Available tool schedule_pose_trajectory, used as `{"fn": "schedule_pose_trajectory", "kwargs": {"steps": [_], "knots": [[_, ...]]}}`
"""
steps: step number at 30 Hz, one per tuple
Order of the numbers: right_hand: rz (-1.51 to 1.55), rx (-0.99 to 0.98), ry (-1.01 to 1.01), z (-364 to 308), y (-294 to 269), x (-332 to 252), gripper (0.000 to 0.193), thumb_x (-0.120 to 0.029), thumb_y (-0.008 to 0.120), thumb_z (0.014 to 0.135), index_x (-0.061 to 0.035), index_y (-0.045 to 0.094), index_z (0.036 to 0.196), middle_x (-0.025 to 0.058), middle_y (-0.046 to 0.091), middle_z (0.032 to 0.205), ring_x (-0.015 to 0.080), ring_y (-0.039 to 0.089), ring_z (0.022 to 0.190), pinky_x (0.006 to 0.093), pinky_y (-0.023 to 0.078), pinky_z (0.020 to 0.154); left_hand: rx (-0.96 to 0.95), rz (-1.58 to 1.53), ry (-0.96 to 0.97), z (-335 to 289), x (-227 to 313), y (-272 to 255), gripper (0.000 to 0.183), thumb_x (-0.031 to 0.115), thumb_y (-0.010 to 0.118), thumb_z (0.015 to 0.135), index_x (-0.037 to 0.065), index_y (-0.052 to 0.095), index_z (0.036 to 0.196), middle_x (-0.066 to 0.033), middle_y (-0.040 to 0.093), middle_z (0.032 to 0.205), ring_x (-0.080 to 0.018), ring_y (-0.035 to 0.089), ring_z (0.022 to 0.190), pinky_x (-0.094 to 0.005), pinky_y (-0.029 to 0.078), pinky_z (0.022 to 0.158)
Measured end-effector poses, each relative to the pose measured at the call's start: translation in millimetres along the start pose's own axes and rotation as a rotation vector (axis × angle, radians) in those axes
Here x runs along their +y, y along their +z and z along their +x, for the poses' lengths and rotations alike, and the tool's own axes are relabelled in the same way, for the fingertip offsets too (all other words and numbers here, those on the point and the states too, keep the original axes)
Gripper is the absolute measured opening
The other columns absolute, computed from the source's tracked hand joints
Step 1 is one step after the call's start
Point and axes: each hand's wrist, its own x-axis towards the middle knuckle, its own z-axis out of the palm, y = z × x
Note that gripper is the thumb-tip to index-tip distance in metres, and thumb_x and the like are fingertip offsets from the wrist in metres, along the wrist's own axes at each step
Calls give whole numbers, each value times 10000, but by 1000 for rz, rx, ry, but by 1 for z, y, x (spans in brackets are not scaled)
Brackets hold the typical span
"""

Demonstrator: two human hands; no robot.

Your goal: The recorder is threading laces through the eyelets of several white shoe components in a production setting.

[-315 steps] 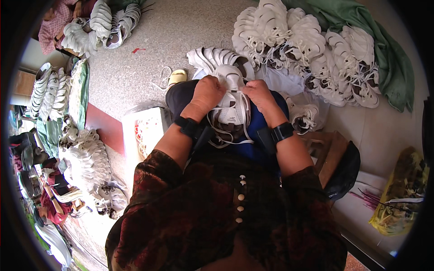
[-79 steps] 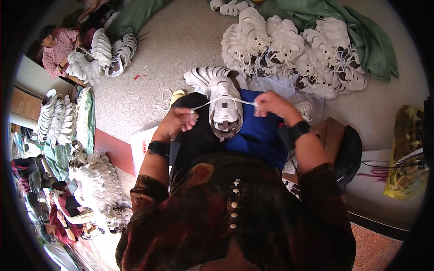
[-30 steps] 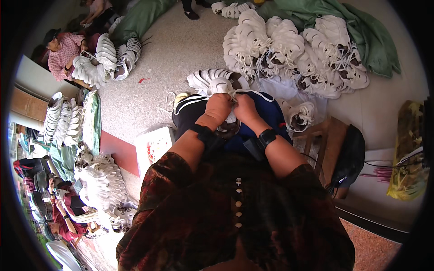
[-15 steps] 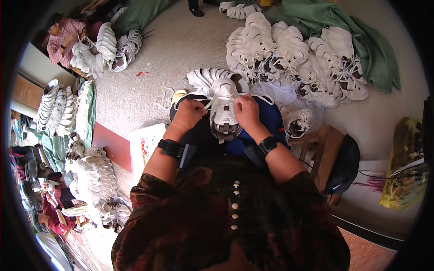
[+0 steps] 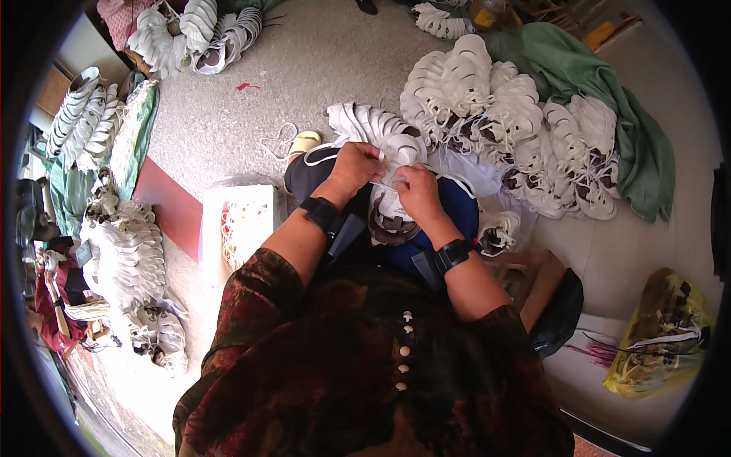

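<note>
A white shoe upper (image 5: 390,204) with a brown heel lining lies on my lap, its heel end toward me. White shoelace (image 5: 464,185) trails out on both sides of it. Above the lacing area, my left hand (image 5: 356,169) is closed in a pinch on the lace. Close by on the right, my right hand (image 5: 417,192) pinches the lace as well, fingertips low over the eyelets. The hands partly hide the lacing. More white uppers (image 5: 365,122) lie nested in a row just beyond the one I hold.
A big pile of white uppers (image 5: 464,84) lies at the far right beside green cloth (image 5: 640,152). To my left stands an open white box (image 5: 263,213) with laces in it. A wooden stool (image 5: 525,282) is at my right, a yellow bag (image 5: 655,343) farther right.
My left hand has come up and right over the upper, nearer to my right hand. Before, the hands were farther apart, one on each side, with the lace between them. The view has shifted.
</note>
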Motion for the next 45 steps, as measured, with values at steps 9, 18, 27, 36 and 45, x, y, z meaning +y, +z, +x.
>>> {"fn": "schedule_pose_trajectory", "kwargs": {"steps": [9,18,27,36,45], "knots": [[207,13,27,-1,-3,6,92,12,573,710,-14,614,789,135,536,752,292,567,698,344,448,635,109,733,307,1,4,22,115,59,667,616,24,621,716,-67,600,617,-172,586,570,-291,469,549],[163,130,35,-4,4,5,155,61,505,717,-10,604,811,151,553,789,332,559,764,370,448,675,137,1229,374,-19,15,34,159,203,593,710,53,644,723,-168,622,695,-319,621,695,-385,498,648],[75,61,-13,-5,1,-3,142,-27,601,649,-34,617,790,143,557,810,322,542,805,398,455,722,-232,1366,377,-13,34,32,192,143,590,678,-8,653,780,-224,623,773,-353,618,761,-390,497,706],[171,8,-108,-10,-17,-11,169,-35,628,648,-6,614,813,160,539,840,320,534,849,373,448,759,-250,892,243,-7,23,4,242,19,526,637,11,669,832,-206,634,837,-321,621,827,-344,479,761],[-130,134,-3,8,-7,-26,124,-29,625,645,-22,521,711,158,525,754,356,538,747,423,436,626,-250,790,238,-7,17,0,196,37,556,706,-31,644,867,-124,642,708,-153,608,606,-279,488,585]]}}
